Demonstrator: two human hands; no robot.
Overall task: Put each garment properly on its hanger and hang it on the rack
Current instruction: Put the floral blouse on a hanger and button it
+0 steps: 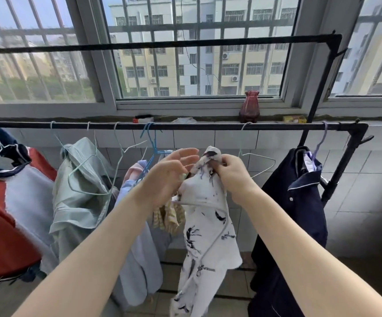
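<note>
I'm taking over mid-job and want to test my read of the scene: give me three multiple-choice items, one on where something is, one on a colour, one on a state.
1. Where is the glass vase?
A. On the window sill behind the rack rail
B. Hanging from the rail
C. On the floor

2. What colour is the garment hanging at the far right of the rail?
A. Yellow
B. Dark navy
C. Red

3. What is the right hand doing?
A. Resting open on the rail
B. Holding the vase
C. Pinching the top of the white patterned garment

Answers:
1 A, the vase stands on the sill just beyond the rail.
2 B, the navy shirt hangs there on a purple hanger.
3 C, its fingers bunch the cloth at the top, while the left hand is open beside it.
</note>
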